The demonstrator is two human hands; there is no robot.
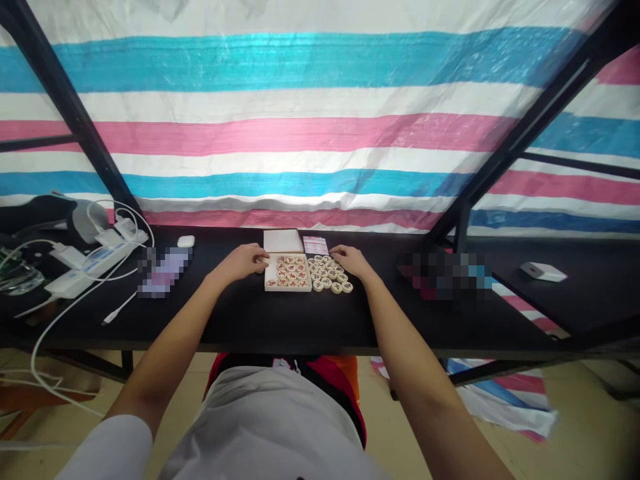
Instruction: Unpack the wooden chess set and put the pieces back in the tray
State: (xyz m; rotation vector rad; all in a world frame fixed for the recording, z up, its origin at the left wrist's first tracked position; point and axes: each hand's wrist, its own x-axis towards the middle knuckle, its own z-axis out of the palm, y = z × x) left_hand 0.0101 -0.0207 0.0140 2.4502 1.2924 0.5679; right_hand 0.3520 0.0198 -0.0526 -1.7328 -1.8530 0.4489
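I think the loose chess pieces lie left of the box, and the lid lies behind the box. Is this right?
Not quite. The head view shows the loose pieces right of the box, not left. The lid does lie behind the box.

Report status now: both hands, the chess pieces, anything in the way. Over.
Left hand at left edge of tray, grip unclear. Right hand on loose chess pieces beside tray, grip unclear. Lid and pink card behind tray, out of the way.

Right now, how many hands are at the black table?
2. Left hand at the left edge of the square cream box of round pieces; right hand on the loose round cream pieces right of it. No others visible.
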